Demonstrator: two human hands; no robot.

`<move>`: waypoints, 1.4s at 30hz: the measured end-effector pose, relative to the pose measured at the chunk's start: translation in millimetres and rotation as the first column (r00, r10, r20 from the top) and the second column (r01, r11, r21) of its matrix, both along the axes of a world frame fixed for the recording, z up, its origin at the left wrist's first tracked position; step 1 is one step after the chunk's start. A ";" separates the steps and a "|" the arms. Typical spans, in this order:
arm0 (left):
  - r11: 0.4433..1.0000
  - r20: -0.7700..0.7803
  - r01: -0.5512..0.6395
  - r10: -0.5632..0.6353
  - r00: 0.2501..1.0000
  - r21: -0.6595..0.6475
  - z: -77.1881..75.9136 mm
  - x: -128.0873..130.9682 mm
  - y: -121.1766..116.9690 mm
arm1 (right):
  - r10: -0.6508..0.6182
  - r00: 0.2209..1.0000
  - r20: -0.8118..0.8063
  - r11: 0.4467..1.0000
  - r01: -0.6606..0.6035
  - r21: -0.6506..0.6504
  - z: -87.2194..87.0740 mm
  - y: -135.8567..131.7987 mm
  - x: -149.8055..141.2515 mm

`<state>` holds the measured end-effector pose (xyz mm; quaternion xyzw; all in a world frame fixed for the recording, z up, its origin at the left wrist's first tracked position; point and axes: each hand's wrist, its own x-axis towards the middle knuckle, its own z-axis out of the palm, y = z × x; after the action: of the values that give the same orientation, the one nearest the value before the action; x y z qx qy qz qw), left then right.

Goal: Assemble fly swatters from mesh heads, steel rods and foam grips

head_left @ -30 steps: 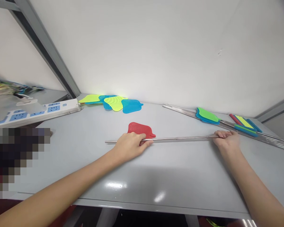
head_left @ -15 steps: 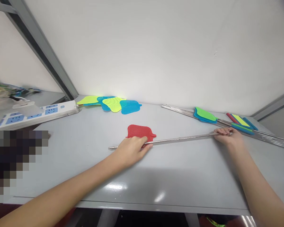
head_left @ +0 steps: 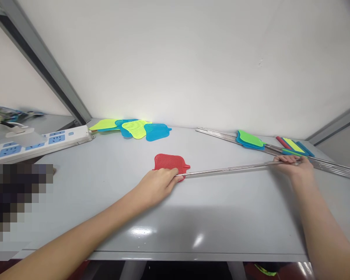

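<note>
A steel rod [head_left: 227, 170] is gripped near its right end by the closed fingers [head_left: 286, 158] of the right hand [head_left: 296, 168]. Its left end is hidden by the curled left hand [head_left: 156, 186], which rests against a red swatter head [head_left: 169, 161] on the tabletop [head_left: 221, 210]; whether the rod is held there cannot be told. Blue and green heads [head_left: 134, 130] are piled far left, spare rods [head_left: 218, 134] far right

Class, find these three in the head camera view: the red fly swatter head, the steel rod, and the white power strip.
Red fly swatter head [head_left: 168, 162]: head view, on its mesh.
Steel rod [head_left: 230, 169]: head view, on its middle shaft.
White power strip [head_left: 77, 135]: head view, on its casing.
</note>
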<state>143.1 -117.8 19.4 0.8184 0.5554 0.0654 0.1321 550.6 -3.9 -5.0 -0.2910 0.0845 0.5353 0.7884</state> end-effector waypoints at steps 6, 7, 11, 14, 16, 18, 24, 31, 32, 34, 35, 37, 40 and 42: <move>0.999 -0.013 -0.033 0.033 0.999 -0.017 1.4 1.1 -2.4 | -0.012 1.000 0.005 1.000 0.012 -0.002 4.6 -3.2 6.7; 0.999 -0.013 -0.039 0.039 0.999 -0.017 1.4 1.1 -2.9 | -0.012 1.000 0.007 1.000 0.012 -0.003 5.3 -3.8 8.0; 0.999 -0.007 -0.020 0.020 1.000 -0.028 0.5 1.6 -3.4 | -0.019 1.000 0.020 1.000 0.019 -0.010 7.3 -5.4 12.2; 0.999 -0.006 0.002 -0.002 1.000 -0.043 0.2 2.6 -3.3 | -0.017 1.000 0.026 1.000 0.018 -0.020 7.9 -6.2 14.1; 0.999 0.000 0.009 -0.009 1.000 -0.049 0.2 3.3 -3.5 | -0.014 1.000 0.026 0.999 0.015 -0.029 8.2 -6.8 15.0; 0.998 0.018 0.026 -0.026 1.000 -0.054 0.0 3.6 -4.0 | -0.012 1.000 0.025 0.999 0.013 -0.035 8.4 -7.3 15.7; 0.997 0.030 0.062 -0.060 0.998 -0.041 -2.4 1.8 -3.0 | -0.009 1.000 0.019 1.000 0.010 -0.016 2.2 -5.4 11.9; 1.000 -0.119 0.031 -0.031 0.992 0.000 -0.9 -1.6 1.3 | -0.026 1.000 0.013 0.999 0.025 0.041 -14.4 0.4 0.6; 0.999 -0.134 0.033 -0.032 0.990 0.004 -1.2 -1.7 1.4 | -0.030 0.999 0.015 0.998 0.029 0.050 -15.3 0.6 -0.2; 0.999 -0.154 0.041 -0.039 0.987 0.012 -2.9 -1.6 1.4 | -0.043 0.999 0.020 0.997 0.041 0.067 -15.8 0.5 -1.0; 0.999 -0.161 0.047 -0.044 0.986 0.017 -4.2 -1.4 1.4 | -0.051 0.998 0.024 0.996 0.049 0.078 -15.8 0.2 -1.2; 0.998 -0.172 0.052 -0.047 0.984 0.026 -6.8 -0.9 1.6 | -0.070 0.997 0.031 0.992 0.067 0.104 -15.5 -0.5 -1.5; 0.998 -0.181 0.047 -0.039 0.983 0.038 -8.9 0.6 1.2 | -0.086 0.996 0.035 0.987 0.081 0.136 -15.5 -1.1 -3.0; 0.998 -0.183 0.053 -0.045 0.982 0.039 -9.0 2.2 -0.1 | -0.083 0.996 0.030 0.986 0.078 0.147 -15.8 -1.2 -5.4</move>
<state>145.3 -117.9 10.5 0.8372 0.5431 -0.0008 0.0646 545.2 -5.1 -20.8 -0.2386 0.0423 0.5024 0.8300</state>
